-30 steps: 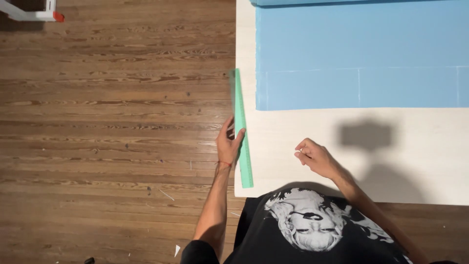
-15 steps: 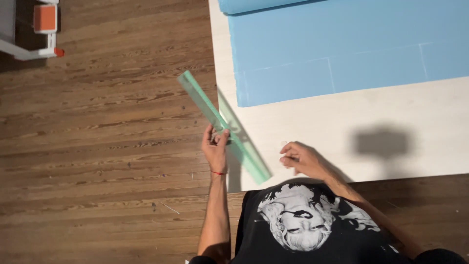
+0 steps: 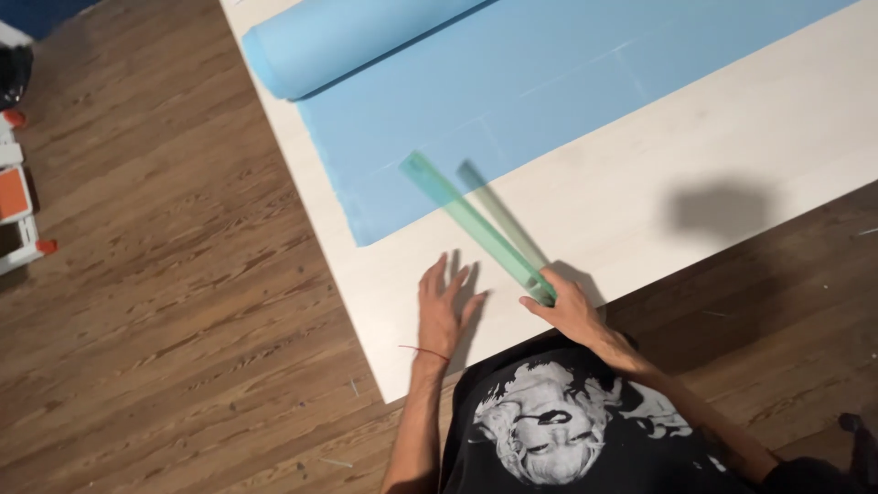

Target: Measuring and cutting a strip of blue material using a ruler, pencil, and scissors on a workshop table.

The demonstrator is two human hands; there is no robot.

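A long translucent green ruler (image 3: 471, 222) is held by its near end in my right hand (image 3: 565, 306). It slants up and to the left over the white table (image 3: 640, 201), and its far end reaches above the edge of the blue sheet (image 3: 549, 82). My left hand (image 3: 444, 306) lies flat on the table with fingers spread, empty, a little left of the ruler. The blue sheet is partly unrolled, with the blue roll (image 3: 338, 41) at its far left end.
The white table's left edge and near corner border a brown wooden floor (image 3: 155, 302). A white and orange object (image 3: 18, 197) lies on the floor at the far left. My head's shadow (image 3: 718, 210) falls on the table at right.
The ruler passed from my left hand to my right hand and swung from the table's left edge over the tabletop. My left hand came down flat on the table. The view turned.
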